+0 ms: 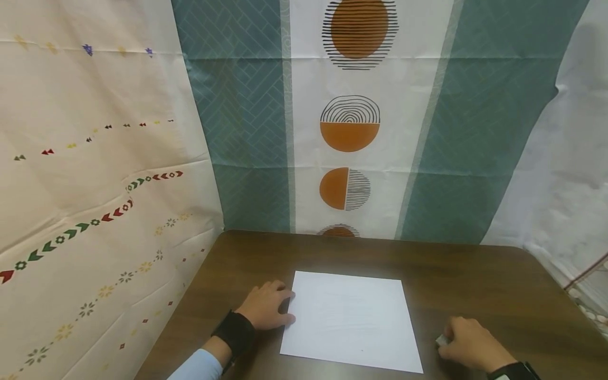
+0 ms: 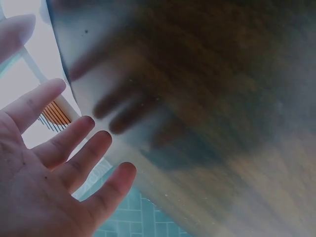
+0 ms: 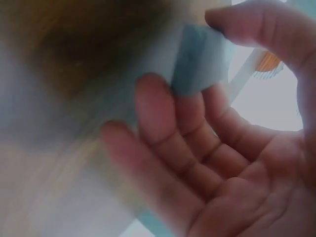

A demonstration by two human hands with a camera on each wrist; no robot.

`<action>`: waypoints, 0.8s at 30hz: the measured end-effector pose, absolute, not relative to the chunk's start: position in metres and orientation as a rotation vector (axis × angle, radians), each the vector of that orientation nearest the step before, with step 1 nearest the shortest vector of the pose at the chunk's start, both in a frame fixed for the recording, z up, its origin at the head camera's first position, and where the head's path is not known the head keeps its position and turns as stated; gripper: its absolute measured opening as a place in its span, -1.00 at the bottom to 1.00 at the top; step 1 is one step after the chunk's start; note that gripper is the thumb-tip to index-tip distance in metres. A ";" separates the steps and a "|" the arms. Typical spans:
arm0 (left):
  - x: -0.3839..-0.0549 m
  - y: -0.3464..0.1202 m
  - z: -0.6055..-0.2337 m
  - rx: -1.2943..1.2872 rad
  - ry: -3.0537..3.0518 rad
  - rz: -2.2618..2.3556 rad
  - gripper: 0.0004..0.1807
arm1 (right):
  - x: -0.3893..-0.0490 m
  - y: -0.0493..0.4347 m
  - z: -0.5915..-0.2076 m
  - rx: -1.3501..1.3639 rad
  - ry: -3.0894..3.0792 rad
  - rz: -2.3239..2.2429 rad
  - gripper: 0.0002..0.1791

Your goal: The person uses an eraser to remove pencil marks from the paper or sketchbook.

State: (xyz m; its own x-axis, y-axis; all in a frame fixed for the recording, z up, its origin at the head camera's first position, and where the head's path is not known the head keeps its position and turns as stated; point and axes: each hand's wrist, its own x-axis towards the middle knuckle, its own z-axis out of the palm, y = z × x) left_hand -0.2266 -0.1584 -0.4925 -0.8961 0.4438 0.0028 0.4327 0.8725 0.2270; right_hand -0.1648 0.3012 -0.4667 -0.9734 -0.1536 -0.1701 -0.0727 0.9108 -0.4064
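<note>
A white sheet of paper with a few faint marks lies on the brown table. My left hand rests at the sheet's left edge, thumb and fingertips touching its border. In the left wrist view, the fingers of that left hand are spread and nearly straight. To the right of the paper, my right hand pinches a small pale grey eraser low over the table. The right wrist view shows this eraser as a short block between thumb and fingers, with the outer fingers loosely bent.
The dark wooden table extends behind and right of the sheet. A patterned cream cloth hangs along the left side, and a green and white curtain stands behind the table. White fabric hangs at the right.
</note>
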 end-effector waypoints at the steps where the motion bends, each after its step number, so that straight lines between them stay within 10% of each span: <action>1: -0.227 -0.158 -0.493 0.696 2.994 0.349 -0.39 | -0.166 0.300 -0.466 -0.185 2.886 -0.619 -0.68; 24: -0.239 -0.140 -0.487 0.778 3.046 0.344 -0.46 | -0.190 0.235 -0.446 -0.551 3.091 -0.794 -0.81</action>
State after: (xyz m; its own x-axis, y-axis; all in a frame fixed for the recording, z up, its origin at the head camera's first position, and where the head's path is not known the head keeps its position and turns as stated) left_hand -0.2390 -0.1398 -0.4873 -0.8788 0.4713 0.0740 0.4760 0.8554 0.2043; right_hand -0.1895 0.2355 -0.4462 -0.9374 -0.3004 0.1760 -0.3480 0.8221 -0.4505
